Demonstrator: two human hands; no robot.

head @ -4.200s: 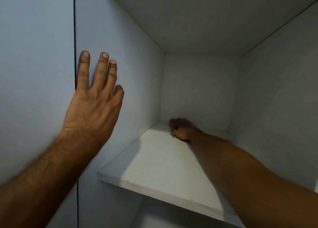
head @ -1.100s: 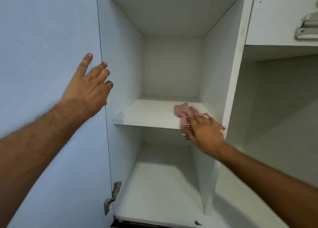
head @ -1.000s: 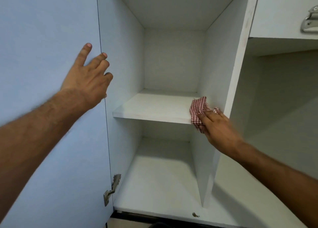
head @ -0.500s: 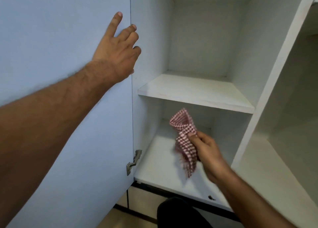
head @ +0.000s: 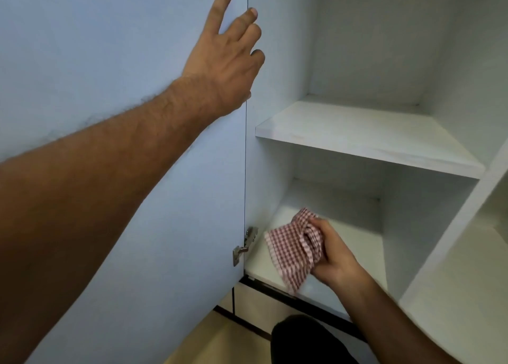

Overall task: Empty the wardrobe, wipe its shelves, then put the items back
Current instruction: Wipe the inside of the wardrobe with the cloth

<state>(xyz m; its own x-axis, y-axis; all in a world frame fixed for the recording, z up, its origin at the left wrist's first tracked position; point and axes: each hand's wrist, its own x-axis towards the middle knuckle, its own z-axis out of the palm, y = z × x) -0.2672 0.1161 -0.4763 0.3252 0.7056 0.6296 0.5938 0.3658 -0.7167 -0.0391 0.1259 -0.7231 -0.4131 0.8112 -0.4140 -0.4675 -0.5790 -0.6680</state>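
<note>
Right hand [head: 334, 253] grip closed on checked cloth [head: 292, 249], bottom shelf [head: 354, 242] directly beneath; left hand [head: 228, 53] far, fingers straight, flat against door [head: 110, 47]

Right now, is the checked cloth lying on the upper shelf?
No, the right hand grips the checked cloth in front of the lower compartment, below the bare upper shelf.

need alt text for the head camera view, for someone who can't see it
A right hand grips a crumpled red checked cloth just above the bottom shelf of a white wardrobe. The left hand rests open-fingered on the pale blue door; the upper shelf is bare.
</note>
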